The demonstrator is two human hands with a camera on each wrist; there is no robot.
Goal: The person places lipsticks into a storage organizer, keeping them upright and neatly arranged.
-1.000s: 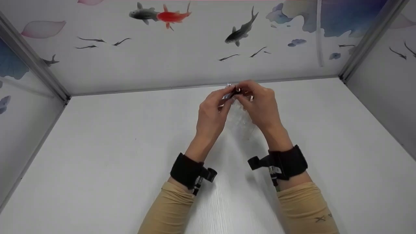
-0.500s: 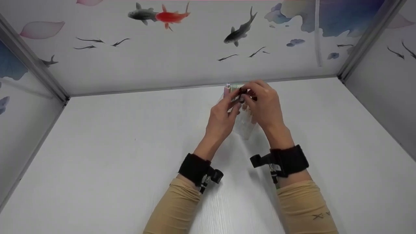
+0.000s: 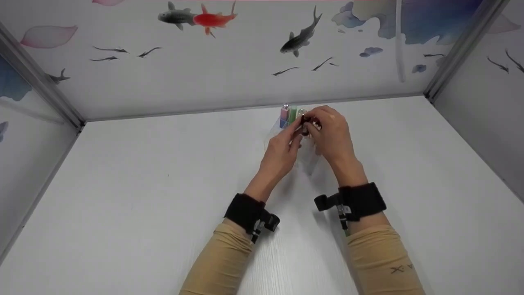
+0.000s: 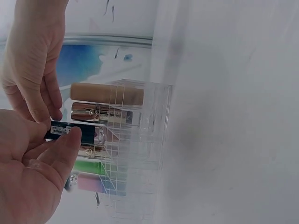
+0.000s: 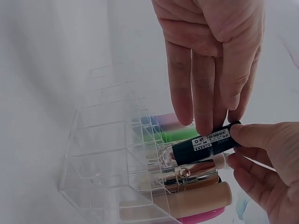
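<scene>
A dark green lipstick tube point(image 5: 205, 142) with a white barcode label and a clear end slants at the compartments of a clear organizer point(image 5: 70, 191). My right hand point(image 3: 333, 133) pinches its upper end between thumb and fingers. My left hand point(image 3: 280, 149) reaches in from the other side, fingers fairly straight, fingertips right at the tube in the right wrist view. Beside the tube stand a peach tube point(image 4: 100, 93), a rose-gold one point(image 4: 88, 112), a green one point(image 4: 88, 167) and a pink-and-blue one point(image 4: 91, 183). Fingers hide much of the organizer in the head view.
The organizer stands on a white table point(image 3: 143, 196), near the back panel point(image 3: 229, 82) printed with fish. Metal corner posts point(image 3: 49, 78) and side panels border the table left and right. Part of a magenta item point(image 5: 203, 215) shows behind the peach tube.
Both hands have shifted slightly right and come lower, and the dark tube has turned more upright. My left hand no longer covers the pink and green tubes in the head view.
</scene>
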